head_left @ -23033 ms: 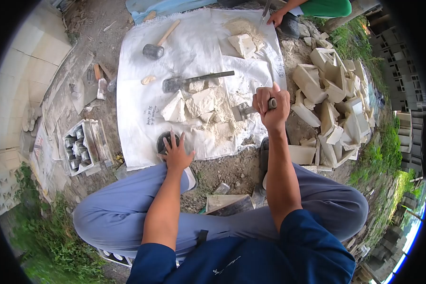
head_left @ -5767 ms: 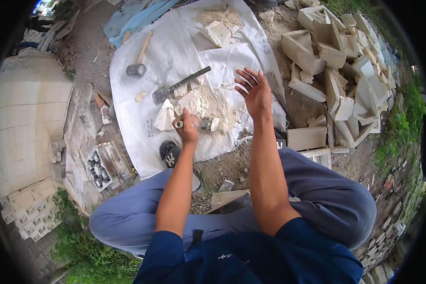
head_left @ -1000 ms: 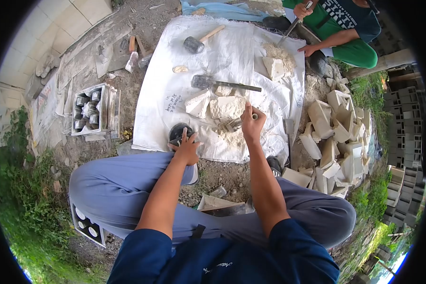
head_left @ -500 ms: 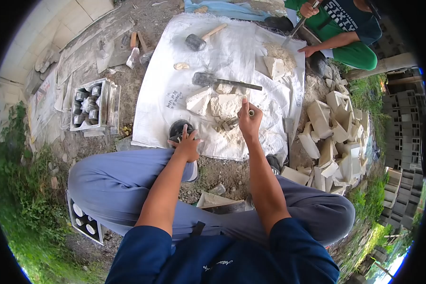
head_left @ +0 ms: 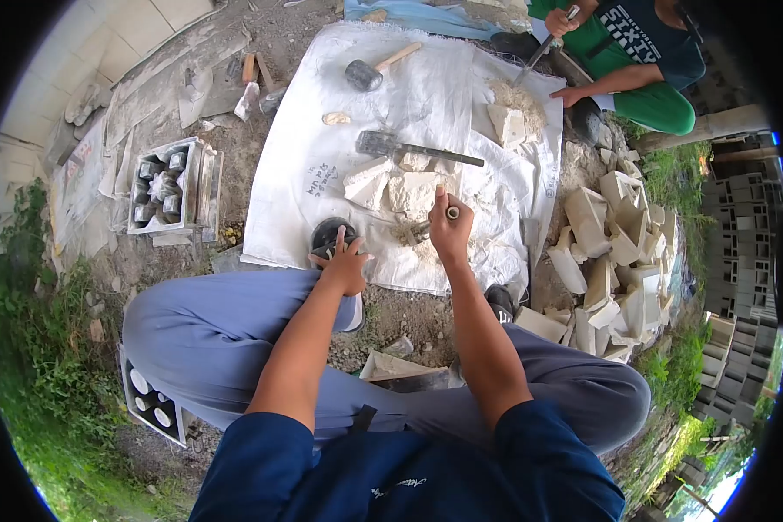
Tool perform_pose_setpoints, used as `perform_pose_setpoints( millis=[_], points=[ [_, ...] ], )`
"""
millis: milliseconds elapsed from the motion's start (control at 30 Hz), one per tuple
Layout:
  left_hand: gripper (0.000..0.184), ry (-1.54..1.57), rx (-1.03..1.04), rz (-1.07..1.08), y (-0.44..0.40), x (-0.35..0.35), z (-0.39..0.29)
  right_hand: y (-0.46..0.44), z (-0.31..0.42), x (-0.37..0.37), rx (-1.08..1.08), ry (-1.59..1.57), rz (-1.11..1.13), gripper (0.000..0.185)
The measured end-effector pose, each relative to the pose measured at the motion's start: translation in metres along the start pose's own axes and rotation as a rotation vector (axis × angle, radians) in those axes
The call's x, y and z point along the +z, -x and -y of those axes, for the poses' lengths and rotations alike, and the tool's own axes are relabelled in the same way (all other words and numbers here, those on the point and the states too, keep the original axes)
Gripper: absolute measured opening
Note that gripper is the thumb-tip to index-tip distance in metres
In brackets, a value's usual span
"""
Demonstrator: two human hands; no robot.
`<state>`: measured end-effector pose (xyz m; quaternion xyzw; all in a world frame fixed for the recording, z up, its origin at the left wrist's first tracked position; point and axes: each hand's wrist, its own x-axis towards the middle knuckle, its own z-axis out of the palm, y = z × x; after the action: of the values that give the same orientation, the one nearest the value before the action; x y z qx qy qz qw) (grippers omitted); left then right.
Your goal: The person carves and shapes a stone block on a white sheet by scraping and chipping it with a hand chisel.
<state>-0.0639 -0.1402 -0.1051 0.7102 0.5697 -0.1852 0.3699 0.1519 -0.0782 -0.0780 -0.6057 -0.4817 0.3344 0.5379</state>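
My right hand is closed around a metal tool with a round, pipe-like handle. Its metal head is low over the crumbs on the white sheet, partly hidden and of a kind I cannot make out. Just beyond it lie a rough cream block and a second chunk. Behind these rests a dark-headed mallet with a long dark handle. My left hand has its fingers spread on my black shoe and holds no tool.
A wooden-handled mallet lies farther back. At the right is a heap of broken pale blocks. A co-worker sits at the upper right, gripping a long metal tool. A mould box stands to the left.
My right hand and its tool have shifted slightly left and toward me. My left hand stays on the shoe. The blocks and mallets have not visibly moved on the sheet.
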Motion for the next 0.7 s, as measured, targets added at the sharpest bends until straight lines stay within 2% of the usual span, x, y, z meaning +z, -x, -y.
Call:
perform_pose_setpoints(
  millis=[67,133,233,300,400,433,467,567,633,700],
  points=[
    [0.067,-0.002,0.012,-0.056,-0.004,0.013,0.006,0.004,0.019,-0.007,0.048,-0.032,0.012,0.053],
    [0.064,0.025,0.023,-0.063,-0.003,0.008,0.006,0.003,0.039,-0.005,-0.043,-0.027,-0.054,0.054],
    [0.061,0.014,0.043,-0.089,-0.001,0.016,0.009,-0.004,0.090,-0.012,0.013,-0.044,-0.009,0.054],
    [0.059,-0.005,0.044,-0.104,-0.004,0.015,0.005,-0.009,0.106,-0.012,-0.011,-0.130,-0.061,0.053],
    [0.065,-0.018,0.013,-0.081,-0.004,0.011,0.004,-0.009,0.079,0.001,0.025,-0.102,-0.119,0.054],
    [0.065,-0.023,0.014,-0.082,-0.003,0.010,0.005,-0.003,0.050,0.012,0.003,0.058,-0.160,0.054],
    [0.065,-0.013,0.008,-0.062,-0.004,0.011,0.005,0.007,0.012,0.019,-0.016,0.134,-0.079,0.053],
    [0.065,-0.007,0.016,-0.068,-0.007,0.003,0.006,0.004,0.009,0.019,-0.082,0.081,-0.110,0.053],
    [0.066,-0.006,0.034,-0.063,0.001,0.011,0.002,0.003,0.016,0.013,0.051,-0.044,-0.047,0.054],
    [0.065,0.005,0.020,-0.052,-0.001,0.005,0.003,0.003,0.026,0.010,0.043,-0.086,-0.107,0.054]
  ],
)
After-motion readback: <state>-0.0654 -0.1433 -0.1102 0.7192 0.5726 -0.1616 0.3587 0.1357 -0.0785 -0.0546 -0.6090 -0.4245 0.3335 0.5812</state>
